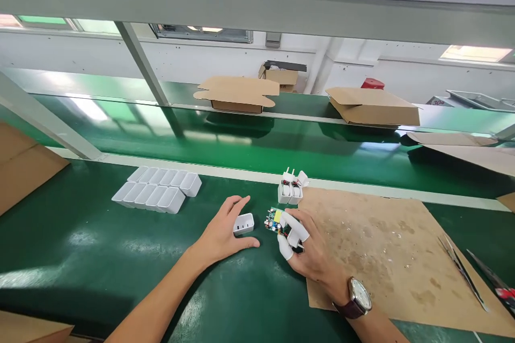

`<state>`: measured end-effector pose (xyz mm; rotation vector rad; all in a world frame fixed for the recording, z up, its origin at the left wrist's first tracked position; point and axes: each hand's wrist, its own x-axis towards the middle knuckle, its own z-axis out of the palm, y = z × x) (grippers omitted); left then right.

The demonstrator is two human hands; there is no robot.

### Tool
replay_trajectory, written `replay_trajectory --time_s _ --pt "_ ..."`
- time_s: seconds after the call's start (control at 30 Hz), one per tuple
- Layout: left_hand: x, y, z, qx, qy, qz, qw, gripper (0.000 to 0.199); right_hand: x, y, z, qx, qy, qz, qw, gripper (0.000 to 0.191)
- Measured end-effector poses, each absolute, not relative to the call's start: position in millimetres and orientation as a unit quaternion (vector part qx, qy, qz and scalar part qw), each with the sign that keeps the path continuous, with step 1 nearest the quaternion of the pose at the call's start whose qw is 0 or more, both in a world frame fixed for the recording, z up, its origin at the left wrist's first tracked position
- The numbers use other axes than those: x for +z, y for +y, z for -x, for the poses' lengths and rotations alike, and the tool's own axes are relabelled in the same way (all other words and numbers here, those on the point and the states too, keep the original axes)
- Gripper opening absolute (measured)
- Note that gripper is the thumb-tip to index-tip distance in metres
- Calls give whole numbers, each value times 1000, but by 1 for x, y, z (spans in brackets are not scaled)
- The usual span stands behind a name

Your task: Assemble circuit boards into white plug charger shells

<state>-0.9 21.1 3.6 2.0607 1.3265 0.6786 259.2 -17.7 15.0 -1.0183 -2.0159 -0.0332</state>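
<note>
My left hand [226, 229] is open around a white plastic charger housing [243, 223], its fingers and thumb spread. Dark slots show inside the housing; whether the fingers touch it I cannot tell. In my right hand [308, 246] is a small circuit board [274, 219] with a yellow-wrapped part and several components, pinched between fingers in white finger cots. A white plug piece with metal pins [295, 241] is also at those fingers. Just beyond stand two white housings [289, 192] with wired plug caps on top. To the left sit two rows of white housings [156, 188].
A stained brown cardboard sheet [362, 246] lies at the right, with tweezers [462, 270] on it and a red-handled tool [493, 281] beside it. Behind runs a green conveyor belt [225, 150]. Cardboard boxes [237, 90] stand beyond it. A metal post [140, 61] rises at left.
</note>
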Motion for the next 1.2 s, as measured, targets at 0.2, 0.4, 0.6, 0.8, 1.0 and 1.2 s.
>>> replay_trajectory --time_s 0.2,0.4,0.6,0.8,1.0,1.2 --pt "21 19 17 175 426 -797 391 101 15 -17 -262 -26 -799 418 431 64" --pt "12 18 -4 238 402 -831 303 62 16 -25 -258 -21 -796 394 459 66" --pt "-1 14 -13 325 373 -848 191 72 14 -34 -250 -1 -819 375 435 70" --pt "-1 12 -14 341 361 -852 166 67 15 -37 -246 14 -824 373 426 70" --pt "2 13 -15 345 343 -861 146 66 15 -37 -244 0 -818 384 429 71" --pt "4 12 -16 341 334 -869 133 68 14 -36 -243 -1 -823 385 417 70"
